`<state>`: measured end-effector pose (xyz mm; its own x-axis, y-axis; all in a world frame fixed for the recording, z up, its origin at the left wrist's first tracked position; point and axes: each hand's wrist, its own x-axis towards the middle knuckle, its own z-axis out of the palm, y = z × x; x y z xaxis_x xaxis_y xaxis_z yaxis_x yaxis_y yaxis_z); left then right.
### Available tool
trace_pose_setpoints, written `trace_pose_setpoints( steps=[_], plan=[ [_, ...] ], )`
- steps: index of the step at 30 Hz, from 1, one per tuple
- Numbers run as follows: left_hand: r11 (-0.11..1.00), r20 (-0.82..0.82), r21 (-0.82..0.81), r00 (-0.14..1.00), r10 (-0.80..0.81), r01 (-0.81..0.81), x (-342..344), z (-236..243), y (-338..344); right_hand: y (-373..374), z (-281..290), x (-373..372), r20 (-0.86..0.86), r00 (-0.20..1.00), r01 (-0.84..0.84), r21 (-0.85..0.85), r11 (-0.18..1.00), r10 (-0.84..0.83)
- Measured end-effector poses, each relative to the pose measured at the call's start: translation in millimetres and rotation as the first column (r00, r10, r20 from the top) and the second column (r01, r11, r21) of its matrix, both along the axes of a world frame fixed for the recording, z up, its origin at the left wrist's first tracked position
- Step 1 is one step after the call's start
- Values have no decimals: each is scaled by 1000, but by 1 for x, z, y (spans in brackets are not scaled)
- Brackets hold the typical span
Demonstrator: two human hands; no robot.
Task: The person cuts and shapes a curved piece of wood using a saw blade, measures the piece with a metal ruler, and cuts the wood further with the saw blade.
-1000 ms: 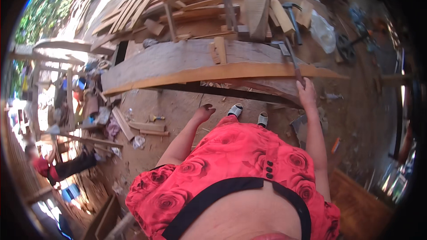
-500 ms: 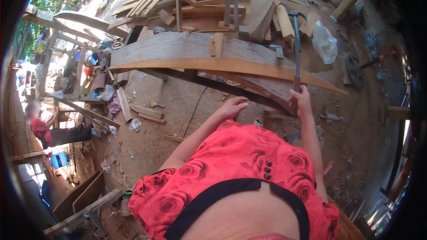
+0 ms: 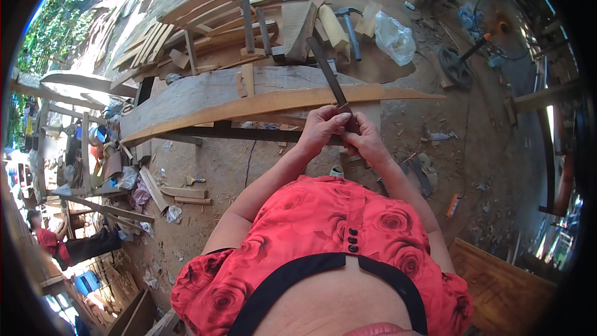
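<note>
Long-bladed tool (image 3: 337, 93) held in front of the body, dark blade (image 3: 324, 65) slanting away across the view of the board (image 3: 292, 81); contact unclear. Right hand (image 3: 365, 140): grip closed round brown handle (image 3: 352, 124). Left hand (image 3: 321, 129): grip narrow, fingers at blade's base. Hammer (image 3: 352, 32) lies beyond.

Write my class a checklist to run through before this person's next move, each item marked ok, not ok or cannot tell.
1. Right hand holding the dark-bladed tool by its handle: ok.
2. Left hand at the tool, near where blade meets handle: ok.
3. Blade pointing away from the torso: ok.
4. Top of the curved board bare: not ok; small wood pieces sit on it.
5. Hammer off the board: ok; it lies beyond.
6. Board firmly fixed: cannot tell.
</note>
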<state>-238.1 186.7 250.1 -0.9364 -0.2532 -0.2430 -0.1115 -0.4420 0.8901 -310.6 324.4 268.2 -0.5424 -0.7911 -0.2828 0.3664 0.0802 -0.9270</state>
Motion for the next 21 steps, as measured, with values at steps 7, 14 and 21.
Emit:
trace_pose_setpoints(
  steps=[7,14,21],
  plan=[
    [987,-74,141,995,-70,80,-16,3,20,34,14,-11,118,991,-58,0,998,58],
    [938,21,-93,942,-335,335,-58,-14,49,77,-3,-21,-16,986,168,-18,986,-168],
    [512,231,-806,955,-189,296,-124,-43,28,116,-35,-48,-71,931,364,156,918,-358]
  ],
)
